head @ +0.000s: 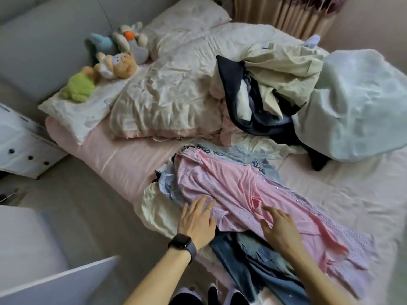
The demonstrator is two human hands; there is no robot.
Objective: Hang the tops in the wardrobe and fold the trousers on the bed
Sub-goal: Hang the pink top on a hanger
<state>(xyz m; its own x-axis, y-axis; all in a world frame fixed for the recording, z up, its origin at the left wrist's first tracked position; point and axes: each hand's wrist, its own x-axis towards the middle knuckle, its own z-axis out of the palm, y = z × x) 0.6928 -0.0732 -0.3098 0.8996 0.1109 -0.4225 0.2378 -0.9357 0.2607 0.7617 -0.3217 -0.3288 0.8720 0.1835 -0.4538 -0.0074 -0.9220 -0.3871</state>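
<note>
Left hand point(197, 219) and right hand point(279, 225) lie flat, fingers spread, on the pink striped shirt point(237, 190). The shirt tops a pile at the near edge of the bed point(110, 155), with jeans point(246, 260) beneath. Behind are a tangled clothes heap point(264, 89), a mint blanket point(356, 106) and soft toys point(110, 64).

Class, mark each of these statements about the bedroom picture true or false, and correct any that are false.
1. The left hand and right hand are both open over the pink striped shirt. True.
2. The pink striped shirt hangs on a hanger. False: it lies spread out on the bed.
3. A dark watch is on the left wrist. True.
4. The soft toys lie on the floor. False: they lie at the head of the bed, by a pillow.
5. Blue jeans lie partly under the shirt. True.
</note>
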